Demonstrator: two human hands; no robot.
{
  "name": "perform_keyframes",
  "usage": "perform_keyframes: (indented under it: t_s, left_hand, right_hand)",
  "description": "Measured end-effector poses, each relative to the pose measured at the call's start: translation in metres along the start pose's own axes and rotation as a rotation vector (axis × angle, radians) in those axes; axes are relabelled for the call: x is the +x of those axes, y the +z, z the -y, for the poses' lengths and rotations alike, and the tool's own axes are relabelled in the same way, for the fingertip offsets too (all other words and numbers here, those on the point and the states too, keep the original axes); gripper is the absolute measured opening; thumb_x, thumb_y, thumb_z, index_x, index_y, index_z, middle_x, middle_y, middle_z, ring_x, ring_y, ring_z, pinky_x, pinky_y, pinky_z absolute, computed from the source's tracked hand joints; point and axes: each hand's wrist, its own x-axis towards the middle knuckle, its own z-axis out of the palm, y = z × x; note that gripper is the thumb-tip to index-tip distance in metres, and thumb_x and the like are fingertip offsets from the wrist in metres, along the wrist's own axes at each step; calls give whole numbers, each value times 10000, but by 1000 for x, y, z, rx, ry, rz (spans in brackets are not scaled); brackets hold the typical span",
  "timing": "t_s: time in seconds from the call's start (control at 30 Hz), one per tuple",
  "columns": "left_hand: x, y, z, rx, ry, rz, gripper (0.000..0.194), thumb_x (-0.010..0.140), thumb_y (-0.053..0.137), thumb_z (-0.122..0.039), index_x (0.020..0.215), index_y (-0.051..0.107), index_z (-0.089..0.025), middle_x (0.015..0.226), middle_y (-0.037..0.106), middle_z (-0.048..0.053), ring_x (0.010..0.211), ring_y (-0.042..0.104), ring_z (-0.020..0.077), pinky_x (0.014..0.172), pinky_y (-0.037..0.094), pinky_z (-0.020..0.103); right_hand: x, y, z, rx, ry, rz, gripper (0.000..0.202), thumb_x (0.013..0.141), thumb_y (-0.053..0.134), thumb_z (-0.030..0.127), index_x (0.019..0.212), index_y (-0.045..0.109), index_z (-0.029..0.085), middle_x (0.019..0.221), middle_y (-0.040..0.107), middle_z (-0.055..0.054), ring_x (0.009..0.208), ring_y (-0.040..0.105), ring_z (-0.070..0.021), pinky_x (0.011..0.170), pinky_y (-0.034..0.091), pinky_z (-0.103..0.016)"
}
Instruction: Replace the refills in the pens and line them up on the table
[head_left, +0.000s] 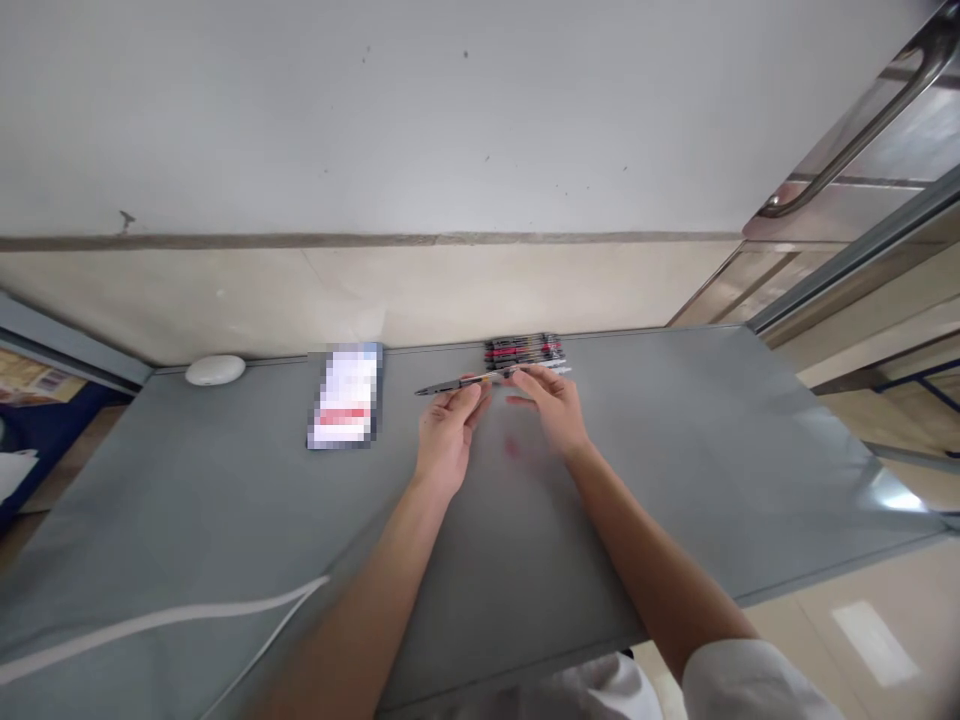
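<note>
A slim dark pen is held nearly level just above the grey tabletop, tilted slightly up to the right. My left hand pinches it around the middle, so its dark end sticks out to the left. The fingers of my right hand are closed on the pen's thinner right end, whose tip they hide. Right behind my hands lies a row of several pens, side by side, mostly black with some red. Whether the held pen is in one piece cannot be made out.
A phone with a blurred lit screen lies to the left, with a white rounded object farther left. A white strap or cable crosses the left front of the grey table. A wall rises behind the table.
</note>
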Motion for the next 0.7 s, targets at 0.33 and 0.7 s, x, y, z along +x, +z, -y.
perform_keyframes:
  t_s: [0.33,0.7]
  left_hand:
    - [10,-25,-27,615,302,-20,359,895,571,-492,1097,668,-212,1143,698,83,1177,599,230,1030,443,390]
    - [23,-45,-20,1773,719,210,379,968,419,-336,1251,605,-165,1302,609,113,1311,471,284,1146,301,459]
  right_hand:
    - [12,27,-4,602,-31,-416,180,766,699,353,857,615,222,777,636,50,732,694,-128,730,595,-323]
    - [12,24,-22,1042,-121,-356,242,949,400,390,769,462,242,568,325,87,435,317,-77,429,353,-201]
